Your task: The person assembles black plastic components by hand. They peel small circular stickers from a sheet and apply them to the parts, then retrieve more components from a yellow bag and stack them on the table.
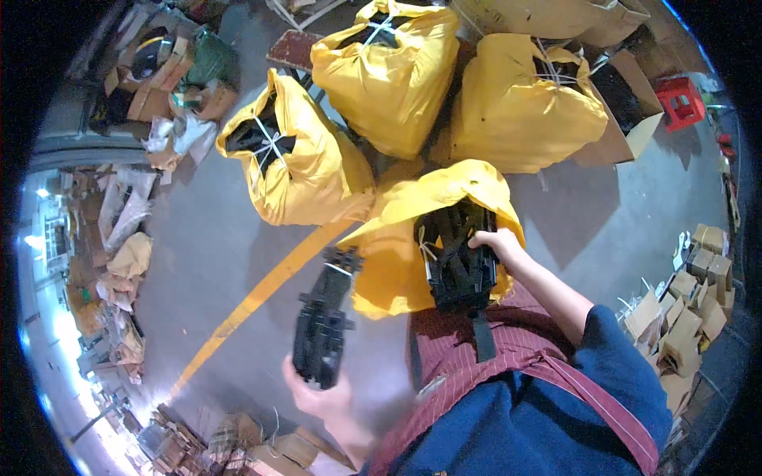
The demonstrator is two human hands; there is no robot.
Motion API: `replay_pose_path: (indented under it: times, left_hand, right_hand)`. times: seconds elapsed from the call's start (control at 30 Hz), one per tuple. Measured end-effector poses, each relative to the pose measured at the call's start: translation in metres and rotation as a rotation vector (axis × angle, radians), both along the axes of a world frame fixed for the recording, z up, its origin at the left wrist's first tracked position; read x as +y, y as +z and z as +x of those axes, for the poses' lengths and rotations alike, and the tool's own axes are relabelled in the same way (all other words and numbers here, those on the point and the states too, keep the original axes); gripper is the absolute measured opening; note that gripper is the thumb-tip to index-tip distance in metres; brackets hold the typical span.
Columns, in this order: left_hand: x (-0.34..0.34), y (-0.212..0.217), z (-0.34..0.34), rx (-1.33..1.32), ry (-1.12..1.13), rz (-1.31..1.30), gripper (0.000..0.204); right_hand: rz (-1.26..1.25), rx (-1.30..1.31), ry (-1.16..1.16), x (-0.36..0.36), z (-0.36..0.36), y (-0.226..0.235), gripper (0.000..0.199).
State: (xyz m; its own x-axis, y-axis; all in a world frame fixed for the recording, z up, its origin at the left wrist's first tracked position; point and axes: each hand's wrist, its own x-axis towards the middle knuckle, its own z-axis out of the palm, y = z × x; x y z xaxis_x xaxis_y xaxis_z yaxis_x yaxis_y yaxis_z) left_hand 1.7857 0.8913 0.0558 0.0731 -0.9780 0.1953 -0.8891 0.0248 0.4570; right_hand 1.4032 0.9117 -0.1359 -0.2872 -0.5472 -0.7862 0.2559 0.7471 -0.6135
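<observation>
In my left hand [317, 394] is a stack of black plastic parts [321, 321], gripped at its lower end and held out over the floor. A pale tie seems to cross its upper end. An open yellow sack [389, 274] stands right in front of me with its rim folded back. Inside it are black plastic parts [456, 270], packed close, with a pale tie at their left side. My right hand [494, 241] rests at the right edge of these parts, thumb on top; its other fingers are mostly hidden.
Three filled yellow sacks, a left one [309, 178], a middle one [389, 87] and a right one [524, 111], stand ahead, tied with white strips. Behind them are a cardboard box [643, 119], a red crate [681, 103] and a reddish stool [294, 49]. Piled cardboard [683, 317] lies at right.
</observation>
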Motion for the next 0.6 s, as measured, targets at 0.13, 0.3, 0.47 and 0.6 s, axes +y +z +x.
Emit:
replay_pose_path:
  times: [0.13,0.3,0.47,0.6]
  left_hand:
    - [-0.009,0.013,-0.036,0.041,0.01,-0.156,0.082]
    - [0.004,0.036,-0.137,-0.065,-0.096,-0.196,0.08]
    - [0.056,0.046,-0.228,0.084,-0.101,-0.165,0.082]
    - [0.082,0.058,-0.297,0.221,-0.19,-0.036,0.084]
  right_hand:
    - [0.09,-0.596,-0.248,0.04,-0.033,0.0,0.04]
    - [0.214,-0.85,-0.531,0.092,-0.036,-0.069,0.038]
    - [0.087,-1.048,-0.509,0.114,-0.082,-0.02,0.044]
    - [0.021,-0.925,-0.349,0.118,-0.133,-0.034,0.053]
